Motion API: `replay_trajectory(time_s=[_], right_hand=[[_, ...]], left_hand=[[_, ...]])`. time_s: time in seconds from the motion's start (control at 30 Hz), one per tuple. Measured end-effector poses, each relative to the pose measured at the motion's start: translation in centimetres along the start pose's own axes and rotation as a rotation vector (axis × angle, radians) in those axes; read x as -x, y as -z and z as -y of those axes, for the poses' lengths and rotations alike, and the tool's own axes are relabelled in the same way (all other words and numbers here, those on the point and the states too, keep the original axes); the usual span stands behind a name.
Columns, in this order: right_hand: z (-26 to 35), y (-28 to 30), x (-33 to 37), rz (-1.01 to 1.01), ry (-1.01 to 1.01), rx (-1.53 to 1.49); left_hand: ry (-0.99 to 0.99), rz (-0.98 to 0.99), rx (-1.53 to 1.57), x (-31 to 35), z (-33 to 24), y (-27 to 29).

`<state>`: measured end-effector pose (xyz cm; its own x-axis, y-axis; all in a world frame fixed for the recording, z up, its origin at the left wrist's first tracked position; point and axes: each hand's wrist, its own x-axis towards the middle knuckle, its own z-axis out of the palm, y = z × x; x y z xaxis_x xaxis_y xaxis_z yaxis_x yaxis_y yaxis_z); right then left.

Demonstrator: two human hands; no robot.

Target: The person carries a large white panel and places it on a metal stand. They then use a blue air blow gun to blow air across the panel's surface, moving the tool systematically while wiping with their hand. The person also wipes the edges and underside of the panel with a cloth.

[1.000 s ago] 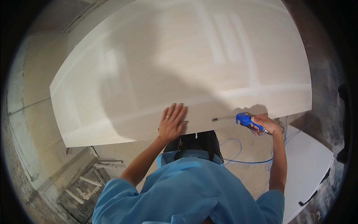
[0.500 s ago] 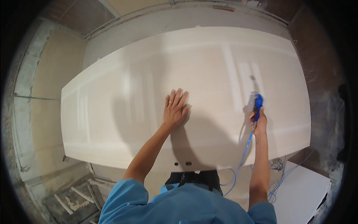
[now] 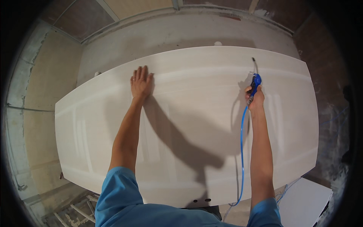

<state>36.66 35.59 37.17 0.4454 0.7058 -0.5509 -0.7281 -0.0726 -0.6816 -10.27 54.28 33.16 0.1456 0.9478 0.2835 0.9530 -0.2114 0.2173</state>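
the right hand (image 3: 257, 99) gripped a blue air gun (image 3: 257, 80), fingers clamped; the left hand (image 3: 141, 86), fingers slightly apart, touched a pale panel (image 3: 211, 90).

Broad pale panel (image 3: 189, 121), lying flat, with two dark holes (image 3: 207, 200) by near edge. Above right part: blue air gun (image 3: 257, 80), held, with slim dark-tipped nozzle (image 3: 255, 63) toward far edge, blue hose (image 3: 242, 151) down past near edge.

The 1 view comes from the left of 2 fisheye cameras on the person's head, facing down past the blue shirt (image 3: 162, 215) onto a white panel (image 3: 204, 89). It sits near enough for the panel to fill much of the frame, yet takes in grey floor (image 3: 166, 31) beyond the far edge.
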Motion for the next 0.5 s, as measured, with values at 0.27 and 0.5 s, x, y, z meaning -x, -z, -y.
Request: replay_trajectory(time_s=[0.27, 0.5], right_hand=[[-4.1, -6.9, -0.1, 0.443, -0.254, 0.684], [-2.2, 2.7, 12.3, 0.552, -0.478, 0.879]], left_hand=[[0.157, -0.026, 0.041, -0.8, 2.5, -0.1], [-0.173, -0.004, 0.045, 15.0, -3.4, 2.6]])
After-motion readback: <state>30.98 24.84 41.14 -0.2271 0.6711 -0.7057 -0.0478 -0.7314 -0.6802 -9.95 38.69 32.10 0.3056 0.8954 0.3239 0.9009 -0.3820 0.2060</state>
